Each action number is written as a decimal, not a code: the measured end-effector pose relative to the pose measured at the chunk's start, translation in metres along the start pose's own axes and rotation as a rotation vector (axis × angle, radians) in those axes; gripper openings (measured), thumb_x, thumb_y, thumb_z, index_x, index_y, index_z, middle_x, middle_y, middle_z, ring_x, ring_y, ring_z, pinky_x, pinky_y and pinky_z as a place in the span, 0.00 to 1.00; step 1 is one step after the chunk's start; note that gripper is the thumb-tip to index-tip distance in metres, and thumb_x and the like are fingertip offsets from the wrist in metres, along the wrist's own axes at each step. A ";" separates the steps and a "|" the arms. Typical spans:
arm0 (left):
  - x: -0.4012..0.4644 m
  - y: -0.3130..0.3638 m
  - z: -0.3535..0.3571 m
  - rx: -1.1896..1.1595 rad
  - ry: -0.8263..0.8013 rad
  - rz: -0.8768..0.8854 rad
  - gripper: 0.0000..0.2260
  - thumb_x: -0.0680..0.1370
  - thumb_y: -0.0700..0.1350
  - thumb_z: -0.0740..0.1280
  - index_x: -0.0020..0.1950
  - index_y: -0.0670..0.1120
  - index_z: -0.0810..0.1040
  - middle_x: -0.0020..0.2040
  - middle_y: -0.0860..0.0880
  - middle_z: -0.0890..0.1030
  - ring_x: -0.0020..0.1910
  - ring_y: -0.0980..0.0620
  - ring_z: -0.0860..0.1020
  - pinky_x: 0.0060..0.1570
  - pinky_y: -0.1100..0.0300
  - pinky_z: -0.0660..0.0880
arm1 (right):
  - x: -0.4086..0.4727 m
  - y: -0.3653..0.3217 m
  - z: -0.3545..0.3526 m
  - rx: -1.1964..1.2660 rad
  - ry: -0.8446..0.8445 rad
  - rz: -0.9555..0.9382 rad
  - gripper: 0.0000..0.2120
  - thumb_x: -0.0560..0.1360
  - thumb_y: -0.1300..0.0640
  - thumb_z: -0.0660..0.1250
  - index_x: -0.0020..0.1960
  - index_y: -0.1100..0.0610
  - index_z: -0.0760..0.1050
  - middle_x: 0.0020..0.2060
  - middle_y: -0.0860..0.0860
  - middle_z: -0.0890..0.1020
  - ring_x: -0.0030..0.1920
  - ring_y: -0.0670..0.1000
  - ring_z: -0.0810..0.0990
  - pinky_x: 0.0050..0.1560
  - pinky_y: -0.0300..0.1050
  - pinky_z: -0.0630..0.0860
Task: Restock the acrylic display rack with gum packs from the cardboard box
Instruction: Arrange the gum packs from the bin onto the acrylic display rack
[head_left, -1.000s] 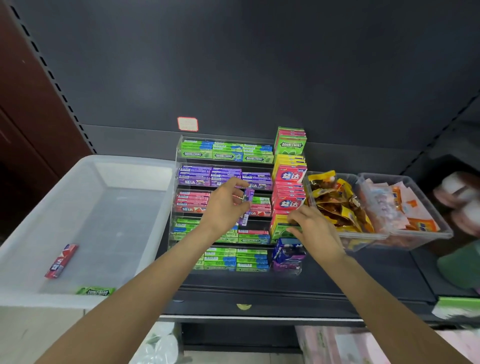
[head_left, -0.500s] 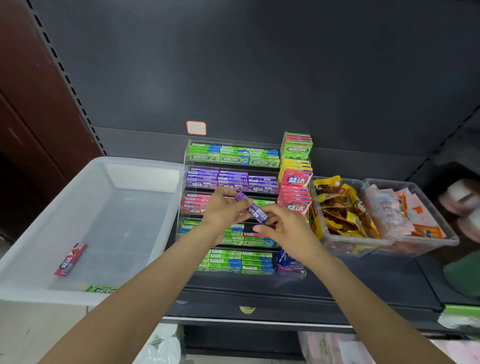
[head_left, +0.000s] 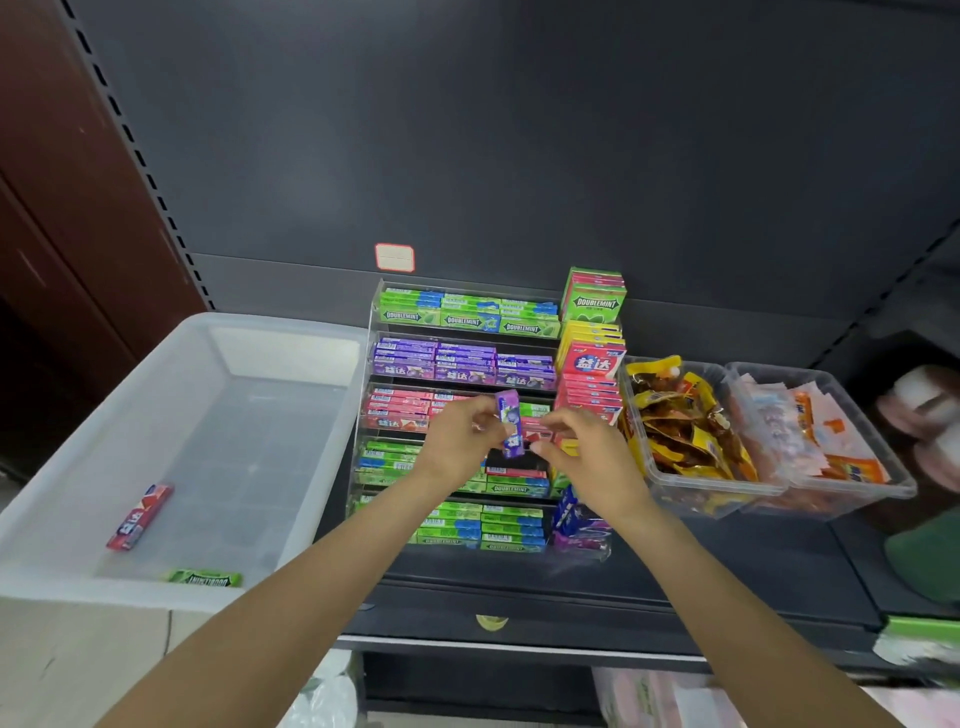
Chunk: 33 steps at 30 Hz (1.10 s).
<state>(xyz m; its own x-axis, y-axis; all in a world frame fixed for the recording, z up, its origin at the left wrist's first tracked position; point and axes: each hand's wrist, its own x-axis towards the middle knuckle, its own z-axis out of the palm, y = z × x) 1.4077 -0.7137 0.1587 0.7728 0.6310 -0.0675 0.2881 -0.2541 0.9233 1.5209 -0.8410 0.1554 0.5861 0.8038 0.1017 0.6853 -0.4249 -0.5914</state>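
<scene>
The acrylic display rack (head_left: 372, 332) stands on the dark shelf, its tiers filled with green, purple and red gum packs. In front of its third tier my left hand (head_left: 457, 436) pinches a purple gum pack (head_left: 509, 423), held nearly upright. My right hand (head_left: 587, 452) is just right of the pack with its fingers curled near the pack's lower end; whether they touch it I cannot tell. No cardboard box is in view.
A translucent plastic bin (head_left: 130, 410) at the left holds a red gum pack (head_left: 139, 517) and a green gum pack (head_left: 203, 578). Stacked gum boxes (head_left: 592, 343) stand right of the rack. Two clear tubs (head_left: 769, 499) of snack sachets sit further right.
My right hand moved left from the stacked boxes to the purple pack. The left hand turned the pack from tilted to nearly upright. The view shifted slightly.
</scene>
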 end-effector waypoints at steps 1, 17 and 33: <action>0.002 -0.004 0.001 0.179 0.007 0.071 0.04 0.77 0.42 0.67 0.47 0.42 0.78 0.42 0.47 0.79 0.40 0.51 0.77 0.46 0.58 0.73 | -0.001 0.005 -0.003 -0.114 0.005 0.000 0.17 0.75 0.52 0.68 0.62 0.54 0.74 0.56 0.49 0.77 0.58 0.48 0.74 0.56 0.41 0.73; 0.018 -0.049 0.044 0.961 -0.047 0.367 0.13 0.80 0.43 0.61 0.64 0.47 0.73 0.59 0.47 0.76 0.61 0.47 0.72 0.66 0.55 0.64 | -0.020 0.028 -0.009 -0.391 -0.077 0.024 0.24 0.77 0.51 0.64 0.71 0.52 0.65 0.65 0.47 0.68 0.66 0.49 0.65 0.64 0.44 0.68; 0.010 -0.037 0.019 1.030 -0.207 0.268 0.17 0.81 0.53 0.57 0.67 0.50 0.71 0.64 0.50 0.74 0.65 0.50 0.69 0.63 0.52 0.61 | -0.022 0.015 0.002 -0.421 0.015 0.042 0.22 0.77 0.54 0.64 0.70 0.52 0.65 0.66 0.49 0.68 0.66 0.50 0.66 0.64 0.45 0.68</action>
<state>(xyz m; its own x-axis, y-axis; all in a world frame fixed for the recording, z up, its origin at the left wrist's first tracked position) 1.4156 -0.7116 0.1163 0.9340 0.3518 -0.0624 0.3573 -0.9196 0.1633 1.5178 -0.8640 0.1430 0.6216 0.7771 0.0982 0.7754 -0.5928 -0.2176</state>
